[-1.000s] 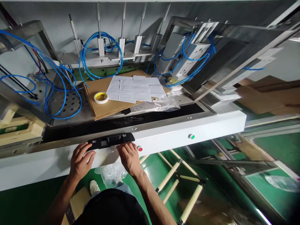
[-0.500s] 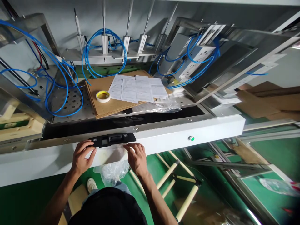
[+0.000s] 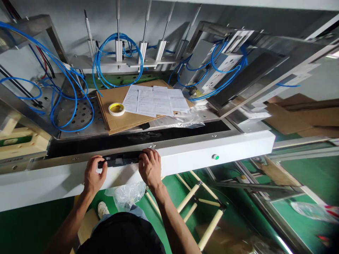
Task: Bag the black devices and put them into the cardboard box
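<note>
A long black plastic trim part lies along the front edge of the white machine ledge. My left hand grips its left end between thumb and fingers. Around its right end my right hand is closed, the fingers curled over the top edge and hiding that end. A clear plastic bag hangs below the ledge, between my forearms.
Behind the ledge, cardboard sheets carry printed papers and a tape roll. Blue air hoses loop around the cylinders at the back. A green button sits on the ledge's front, right of my hands.
My right hand has moved up and left from below the trim part onto its right end. My left hand has closed on the left end, and the part appears slightly tilted.
</note>
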A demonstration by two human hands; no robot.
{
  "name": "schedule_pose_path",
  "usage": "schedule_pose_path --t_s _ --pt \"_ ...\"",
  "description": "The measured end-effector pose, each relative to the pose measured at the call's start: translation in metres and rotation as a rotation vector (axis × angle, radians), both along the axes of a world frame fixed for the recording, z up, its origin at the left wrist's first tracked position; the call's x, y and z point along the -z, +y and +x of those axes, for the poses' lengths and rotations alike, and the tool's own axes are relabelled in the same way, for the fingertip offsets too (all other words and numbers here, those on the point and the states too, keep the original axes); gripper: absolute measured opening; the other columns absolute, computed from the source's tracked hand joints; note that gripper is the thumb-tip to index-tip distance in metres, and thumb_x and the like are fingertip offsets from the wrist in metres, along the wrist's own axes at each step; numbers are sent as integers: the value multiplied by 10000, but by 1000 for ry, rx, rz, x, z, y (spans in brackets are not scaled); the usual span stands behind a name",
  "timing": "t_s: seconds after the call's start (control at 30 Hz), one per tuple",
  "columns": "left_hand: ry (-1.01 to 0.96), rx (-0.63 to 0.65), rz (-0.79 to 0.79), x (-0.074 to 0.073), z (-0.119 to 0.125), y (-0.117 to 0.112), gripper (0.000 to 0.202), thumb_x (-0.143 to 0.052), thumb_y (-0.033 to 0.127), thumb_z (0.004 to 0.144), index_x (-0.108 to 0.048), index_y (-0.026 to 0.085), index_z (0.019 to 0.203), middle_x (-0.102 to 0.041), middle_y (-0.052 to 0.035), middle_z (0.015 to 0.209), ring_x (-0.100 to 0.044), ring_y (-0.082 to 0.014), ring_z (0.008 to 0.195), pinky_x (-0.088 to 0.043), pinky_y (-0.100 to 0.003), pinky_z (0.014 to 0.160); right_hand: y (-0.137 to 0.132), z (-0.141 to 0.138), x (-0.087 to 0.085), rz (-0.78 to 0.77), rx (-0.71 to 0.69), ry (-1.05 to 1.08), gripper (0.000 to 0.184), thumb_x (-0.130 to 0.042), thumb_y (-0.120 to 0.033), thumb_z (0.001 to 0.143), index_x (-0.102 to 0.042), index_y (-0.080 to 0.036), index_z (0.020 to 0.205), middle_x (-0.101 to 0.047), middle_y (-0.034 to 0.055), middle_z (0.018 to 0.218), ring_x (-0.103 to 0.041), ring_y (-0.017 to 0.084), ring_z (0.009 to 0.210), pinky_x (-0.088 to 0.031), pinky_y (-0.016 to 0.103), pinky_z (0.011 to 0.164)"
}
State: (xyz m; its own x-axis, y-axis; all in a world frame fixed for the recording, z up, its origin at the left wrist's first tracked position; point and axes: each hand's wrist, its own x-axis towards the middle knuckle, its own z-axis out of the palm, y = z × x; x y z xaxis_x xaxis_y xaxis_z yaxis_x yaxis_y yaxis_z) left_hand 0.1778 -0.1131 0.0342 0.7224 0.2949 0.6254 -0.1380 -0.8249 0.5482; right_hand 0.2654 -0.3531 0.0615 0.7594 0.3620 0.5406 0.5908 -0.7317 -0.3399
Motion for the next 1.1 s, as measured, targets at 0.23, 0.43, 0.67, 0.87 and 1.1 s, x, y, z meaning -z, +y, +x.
schedule_pose_path --t_s 0.23,0.43,0.67,0.87,1.1 --pt "41 -33 229 -22 -13 -16 380 -638 271 994 -615 203 1368 -712 -166 1326 -647 -348 1268 -465 -545 1111 9 6 2 -36 1 90 388 -476 -30 853 -632 -179 1176 -657 110 1053 -546 284 1003 -450 423 960" --pt "245 201 555 -18 1 -38 673 -503 373 1064 -285 148 1660 -518 -191 1608 -522 -380 1460 -358 -593 1222 13 13 6 -52 23 123 383 -482 -28 880 -687 -181 1164 -657 109 1028 -537 285 956 -465 422 888" --pt "272 182 594 -3 5 -26 579 -525 354 1054 -440 145 1587 -647 -193 1478 -675 -381 1244 -492 -545 1072 9 -17 -4 54 22 18 378 -496 -136 1004 -642 -228 1340 -688 118 1208 -574 286 1172 -431 500 1091" --pt "308 360 520 -17 -3 -16 448 -533 369 1044 -563 167 1443 -709 -151 1396 -681 -310 1250 -542 -449 1009 13 -46 0 -119 -285 -61 374 -558 -162 1028 -622 -259 1383 -744 72 1176 -612 251 1122 -410 453 1097" --pt "221 389 476 -35 9 -10 385 -587 386 1023 -574 182 1350 -725 -155 1321 -663 -336 1256 -527 -511 1055 20 -20 -11 -223 -346 34 383 -528 -105 940 -630 -180 1301 -710 96 1033 -580 243 906 -426 392 866"
